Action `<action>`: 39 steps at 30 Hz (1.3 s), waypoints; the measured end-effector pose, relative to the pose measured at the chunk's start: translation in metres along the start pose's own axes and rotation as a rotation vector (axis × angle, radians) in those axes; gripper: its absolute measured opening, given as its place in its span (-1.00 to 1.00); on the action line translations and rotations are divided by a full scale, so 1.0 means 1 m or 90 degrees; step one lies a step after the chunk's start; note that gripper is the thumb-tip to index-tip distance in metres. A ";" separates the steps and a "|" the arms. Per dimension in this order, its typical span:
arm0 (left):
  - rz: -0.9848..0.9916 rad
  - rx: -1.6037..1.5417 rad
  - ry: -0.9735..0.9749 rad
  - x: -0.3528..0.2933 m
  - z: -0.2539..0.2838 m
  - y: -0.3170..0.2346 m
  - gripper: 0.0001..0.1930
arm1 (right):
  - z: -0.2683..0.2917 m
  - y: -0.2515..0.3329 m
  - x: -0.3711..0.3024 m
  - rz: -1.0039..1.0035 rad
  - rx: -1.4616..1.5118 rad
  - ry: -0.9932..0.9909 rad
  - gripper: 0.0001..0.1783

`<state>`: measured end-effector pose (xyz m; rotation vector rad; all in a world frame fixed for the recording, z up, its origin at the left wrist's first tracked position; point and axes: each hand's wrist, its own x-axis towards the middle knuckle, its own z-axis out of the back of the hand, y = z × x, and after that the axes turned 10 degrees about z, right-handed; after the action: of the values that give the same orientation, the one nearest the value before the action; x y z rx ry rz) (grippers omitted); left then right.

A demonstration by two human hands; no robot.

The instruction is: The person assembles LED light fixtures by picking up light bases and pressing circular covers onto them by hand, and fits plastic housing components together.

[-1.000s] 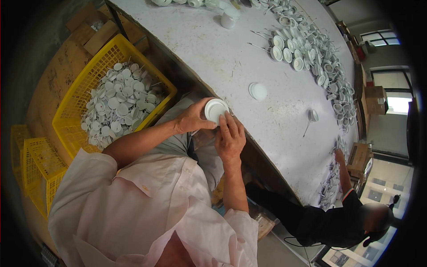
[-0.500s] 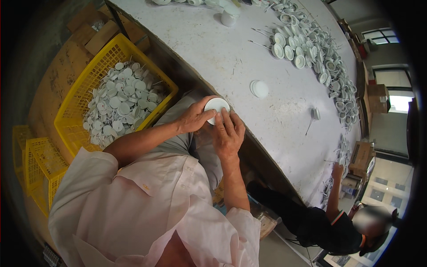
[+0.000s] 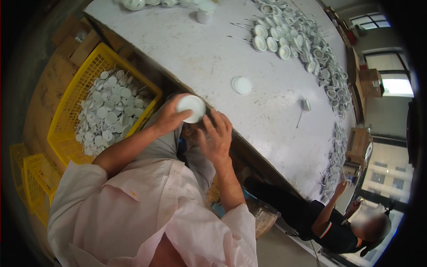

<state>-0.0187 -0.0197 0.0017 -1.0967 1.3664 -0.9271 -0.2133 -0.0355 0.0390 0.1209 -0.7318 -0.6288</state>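
My left hand grips a white round disc with a raised rim, thumb lying across its face, close to the table edge. No wire shows on the disc. Just right of it, my right hand is held up with its fingers apart and nothing in them; it is slightly blurred. Beyond my hands, white round discs lie stacked on the white table. Further right on the table is a single small round lamp part with a wire trailing from it.
To my left stands a yellow plastic basket full of small white round wired parts. A long heap of similar parts runs along the table's far side. A white cup-like container stands farther back. At right, a co-worker reaches toward the heap.
My right hand has come off the disc, its fingers spreading. My left hand keeps the disc and has tilted it. The whole view has shifted slightly. The co-worker's hand has moved.
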 end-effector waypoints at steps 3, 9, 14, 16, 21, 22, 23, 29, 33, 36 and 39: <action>0.031 -0.087 -0.149 0.001 0.041 0.019 -0.43 | 0.026 -0.063 0.000 -0.094 -0.056 -0.119 -0.59; 0.197 0.056 -0.365 -0.016 0.155 0.097 -0.55 | 0.119 -0.283 -0.082 -0.457 -0.494 -0.216 -0.67; 0.419 0.196 -0.490 -0.062 0.250 0.162 -0.51 | 0.139 -0.328 -0.082 -0.737 -0.521 -0.042 -0.66; 0.449 0.169 -0.535 -0.088 0.308 0.205 -0.48 | 0.140 -0.332 -0.076 -0.780 -0.425 -0.044 -0.69; 0.526 0.143 -0.608 -0.108 0.347 0.213 -0.41 | 0.135 -0.315 -0.079 -0.782 -0.417 -0.055 -0.73; 0.516 0.095 -0.609 -0.119 0.371 0.221 -0.41 | 0.131 -0.308 -0.079 -0.763 -0.401 -0.062 -0.73; 0.506 0.047 -0.604 -0.125 0.388 0.227 -0.42 | 0.129 -0.301 -0.082 -0.767 -0.403 -0.067 -0.73; 0.478 0.277 -0.619 -0.126 0.407 0.238 -0.47 | 0.118 -0.257 -0.097 -0.666 -0.368 -0.096 -0.72; 0.284 0.098 -0.449 -0.070 0.348 0.257 -0.61 | 0.114 -0.235 -0.119 -0.577 -0.273 -0.130 -0.70; 0.217 0.120 -0.269 -0.046 0.201 0.146 -0.68 | 0.100 -0.201 -0.116 -0.554 -0.121 -0.172 -0.71; 0.144 0.063 -0.004 -0.033 0.100 0.064 -0.68 | 0.077 -0.150 -0.101 -0.576 0.054 -0.240 -0.74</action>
<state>0.0732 0.0351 -0.0602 -0.8505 1.3916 -0.8149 -0.3958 -0.0908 -0.0107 0.4332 -1.0683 -1.5100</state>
